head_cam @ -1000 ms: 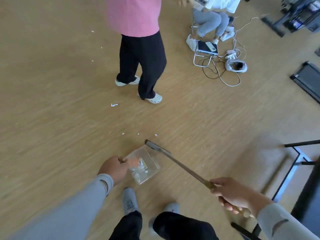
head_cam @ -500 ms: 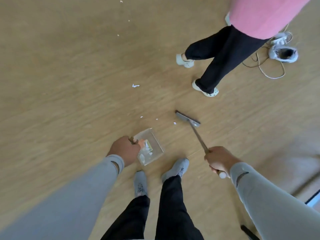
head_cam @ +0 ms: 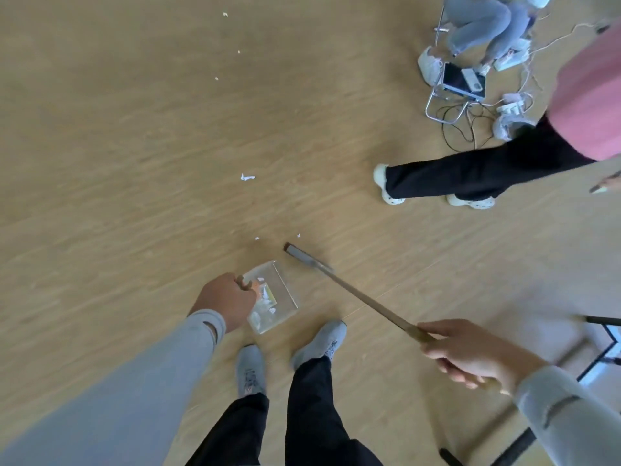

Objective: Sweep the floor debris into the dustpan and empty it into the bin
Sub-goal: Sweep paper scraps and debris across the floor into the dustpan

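My left hand grips the handle of a clear dustpan that sits on the wooden floor just ahead of my shoes and holds several white scraps. My right hand grips the long wooden handle of a broom; its grey head rests on the floor just beyond the dustpan's open side. Two small white bits lie just past the broom head. A larger white scrap lies farther out, and tiny bits sit far off at the top. No bin is in view.
A person in a pink top and black trousers stands at the right, close to the broom. A seated person, a metal chair frame and tangled cables lie at the top right. Black table legs stand at the right edge.
The broom head has swung left, closer to the dustpan's mouth, and my right hand has slid back along the handle. The view has shifted; the person in pink now stands farther right.
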